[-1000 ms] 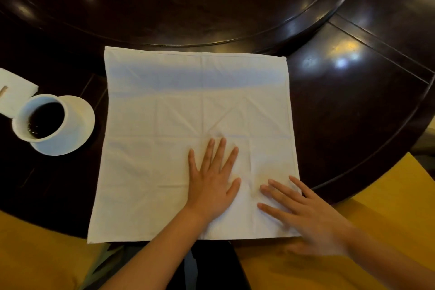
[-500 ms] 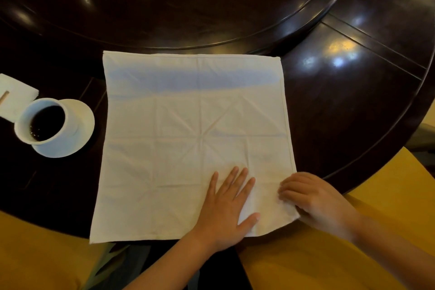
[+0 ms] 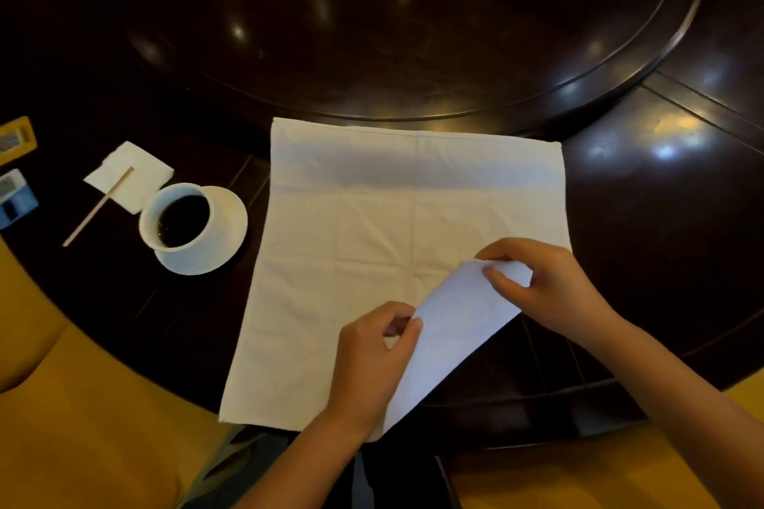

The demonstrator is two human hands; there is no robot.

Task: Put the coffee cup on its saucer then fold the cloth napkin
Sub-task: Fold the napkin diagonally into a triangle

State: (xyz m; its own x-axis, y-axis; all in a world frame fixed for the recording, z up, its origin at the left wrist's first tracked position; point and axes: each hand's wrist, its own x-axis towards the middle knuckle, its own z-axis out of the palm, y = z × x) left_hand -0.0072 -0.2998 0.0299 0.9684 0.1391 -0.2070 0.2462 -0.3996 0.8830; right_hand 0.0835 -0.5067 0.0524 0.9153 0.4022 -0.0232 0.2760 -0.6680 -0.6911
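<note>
A white cloth napkin [image 3: 372, 227] lies spread on the dark round table. Its near right corner is lifted and turned inward over the cloth. My right hand [image 3: 550, 285] pinches that raised corner. My left hand [image 3: 372, 360] grips the folded edge lower down, near the table's front. To the left, a white coffee cup [image 3: 177, 219] full of dark coffee stands on its white saucer [image 3: 229, 219], off-centre toward the saucer's left side.
A small white paper napkin [image 3: 132, 174] with a wooden stir stick [image 3: 97, 209] lies left of the cup. Small packets [image 3: 16, 194] sit at the far left edge. A raised turntable [image 3: 413, 33] fills the table's centre. Yellow chair cushions [image 3: 82, 426] flank the front.
Both hands left their flat press on the cloth. The right hand took the near right corner and carried it up and inward; the left hand closed on the folded edge. The camera view shifted.
</note>
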